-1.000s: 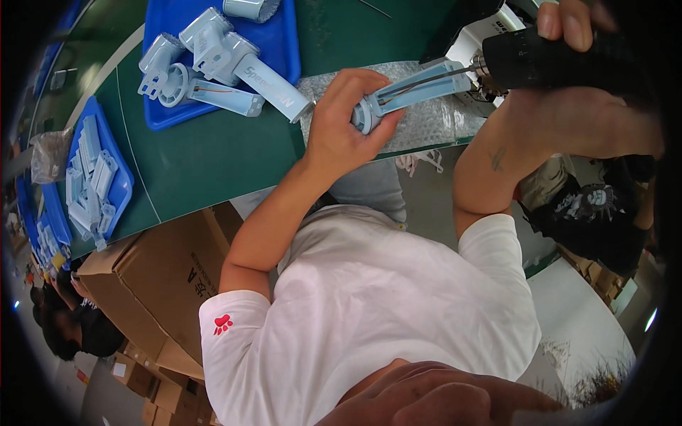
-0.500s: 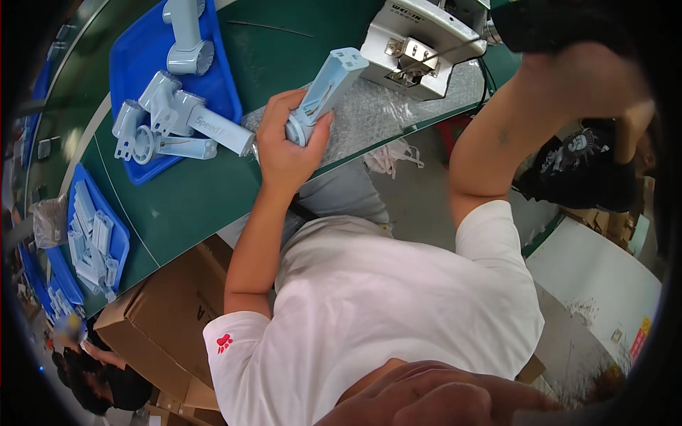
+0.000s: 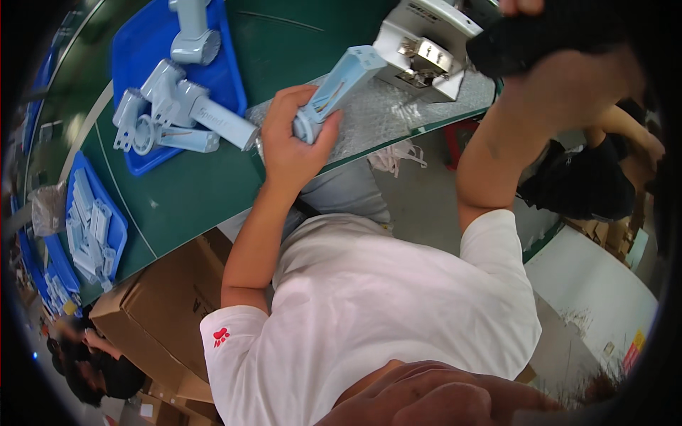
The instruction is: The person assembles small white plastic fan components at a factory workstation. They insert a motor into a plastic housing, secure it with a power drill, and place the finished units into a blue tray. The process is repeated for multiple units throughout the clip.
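Over the green tabletop, a pale-blue housing is being held — round end clasped in the left hand, between thumb and curled fingers, channel projecting beyond. A black tool is being gripped by the right hand.

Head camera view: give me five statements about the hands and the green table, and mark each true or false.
1. The left hand holds a light blue housing. True.
2. The right hand is empty. False: the right hand grips a black tool.
3. Bubble wrap lies on the green table. True.
4. The silver device stands left of the light blue housing. False: the silver device is on its right.
5. The large blue tray holds light blue parts. True.
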Demonstrator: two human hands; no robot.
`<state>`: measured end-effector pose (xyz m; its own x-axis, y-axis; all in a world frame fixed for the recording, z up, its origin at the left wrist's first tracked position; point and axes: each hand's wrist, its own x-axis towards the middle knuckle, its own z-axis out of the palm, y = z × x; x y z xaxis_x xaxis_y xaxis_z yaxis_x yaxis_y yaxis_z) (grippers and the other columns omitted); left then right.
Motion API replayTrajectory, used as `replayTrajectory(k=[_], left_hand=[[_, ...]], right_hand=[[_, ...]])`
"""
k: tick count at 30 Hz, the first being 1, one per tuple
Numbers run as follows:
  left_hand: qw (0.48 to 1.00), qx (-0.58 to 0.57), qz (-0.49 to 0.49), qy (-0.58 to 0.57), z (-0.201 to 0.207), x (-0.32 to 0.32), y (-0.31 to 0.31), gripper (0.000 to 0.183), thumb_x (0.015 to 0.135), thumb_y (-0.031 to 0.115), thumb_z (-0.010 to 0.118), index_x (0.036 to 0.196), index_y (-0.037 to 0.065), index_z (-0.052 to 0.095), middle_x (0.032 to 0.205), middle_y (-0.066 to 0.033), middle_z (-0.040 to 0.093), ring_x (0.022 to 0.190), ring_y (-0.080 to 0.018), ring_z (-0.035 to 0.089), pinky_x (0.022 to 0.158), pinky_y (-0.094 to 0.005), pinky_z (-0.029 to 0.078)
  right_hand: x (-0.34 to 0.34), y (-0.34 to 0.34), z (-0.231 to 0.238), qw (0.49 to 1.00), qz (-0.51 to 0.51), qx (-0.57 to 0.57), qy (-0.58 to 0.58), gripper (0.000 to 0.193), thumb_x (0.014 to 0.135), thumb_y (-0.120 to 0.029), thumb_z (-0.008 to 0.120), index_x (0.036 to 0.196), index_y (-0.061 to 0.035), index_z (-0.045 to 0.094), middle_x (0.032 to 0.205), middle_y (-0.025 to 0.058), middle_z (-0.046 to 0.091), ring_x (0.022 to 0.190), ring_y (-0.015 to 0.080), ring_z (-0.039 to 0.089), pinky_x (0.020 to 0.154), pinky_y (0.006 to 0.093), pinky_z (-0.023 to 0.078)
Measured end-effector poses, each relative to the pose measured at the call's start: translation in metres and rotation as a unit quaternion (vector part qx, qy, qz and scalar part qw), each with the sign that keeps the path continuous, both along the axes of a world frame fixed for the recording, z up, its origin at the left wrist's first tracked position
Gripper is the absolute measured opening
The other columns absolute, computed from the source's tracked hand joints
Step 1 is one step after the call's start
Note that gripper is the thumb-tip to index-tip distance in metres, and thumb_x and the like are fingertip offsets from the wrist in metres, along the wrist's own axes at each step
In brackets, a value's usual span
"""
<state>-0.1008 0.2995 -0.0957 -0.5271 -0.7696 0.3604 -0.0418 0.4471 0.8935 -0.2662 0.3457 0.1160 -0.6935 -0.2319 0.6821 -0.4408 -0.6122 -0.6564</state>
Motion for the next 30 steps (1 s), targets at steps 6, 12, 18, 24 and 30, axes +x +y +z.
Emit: replayTrajectory(k=[6, 12, 18, 24, 30], left_hand=[[1.0, -0.023, -0.006, 0.005, 0.002, 0.0, -0.001, 0.033, 0.08, 0.004, 0.083, 0.109, 0.002, 0.067, 0.113, -0.0124, 0.07, 0.101, -0.0242, 0.068, 0.089, -0.0338, 0.051], [0.999, -0.034, -0.002, 0.01, -0.002, 0.001, -0.001, 0.033, 0.079, 0.005, 0.084, 0.108, 0.002, 0.068, 0.111, -0.0114, 0.07, 0.099, -0.0232, 0.068, 0.087, -0.0332, 0.052], [0.999, -0.042, -0.002, 0.015, 0.0, 0.001, -0.002, 0.033, 0.079, 0.004, 0.084, 0.108, 0.001, 0.068, 0.109, -0.012, 0.07, 0.096, -0.0239, 0.068, 0.086, -0.0327, 0.053], [0.998, -0.049, -0.008, 0.025, -0.001, 0.001, -0.003, 0.033, 0.078, 0.004, 0.083, 0.107, 0.001, 0.068, 0.108, -0.0129, 0.07, 0.096, -0.0244, 0.069, 0.085, -0.0329, 0.053], [0.998, -0.047, -0.011, 0.028, 0.0, 0.002, -0.004, 0.032, 0.079, 0.004, 0.083, 0.107, 0.001, 0.068, 0.108, -0.0135, 0.07, 0.096, -0.0245, 0.069, 0.085, -0.0331, 0.053]], right_hand=[[-0.006, 0.0, -0.02, 0.999, 0.048, -0.018, -0.014, 0.049, 0.104, -0.052, 0.053, 0.099, -0.0034, 0.058, 0.081, 0.0096, 0.062, 0.055, 0.0156, 0.057, 0.052, 0.0294, 0.048], [-0.003, -0.013, -0.034, 0.997, 0.077, -0.014, -0.014, 0.052, 0.101, -0.055, 0.053, 0.1, -0.0032, 0.059, 0.083, 0.0098, 0.061, 0.058, 0.0162, 0.056, 0.054, 0.03, 0.047], [-0.006, -0.018, -0.039, 0.997, 0.082, -0.006, -0.01, 0.055, 0.099, -0.058, 0.054, 0.101, -0.0031, 0.059, 0.085, 0.0099, 0.06, 0.06, 0.0167, 0.055, 0.056, 0.0306, 0.047], [-0.008, -0.019, -0.042, 0.996, 0.09, -0.007, -0.01, 0.058, 0.096, -0.061, 0.054, 0.102, -0.0029, 0.059, 0.087, 0.0101, 0.059, 0.063, 0.0172, 0.054, 0.058, 0.0311, 0.046], [-0.01, -0.015, -0.042, 0.995, 0.097, -0.006, -0.014, 0.062, 0.093, -0.064, 0.055, 0.103, -0.0027, 0.059, 0.089, 0.0103, 0.057, 0.065, 0.0177, 0.053, 0.06, 0.0317, 0.045]])
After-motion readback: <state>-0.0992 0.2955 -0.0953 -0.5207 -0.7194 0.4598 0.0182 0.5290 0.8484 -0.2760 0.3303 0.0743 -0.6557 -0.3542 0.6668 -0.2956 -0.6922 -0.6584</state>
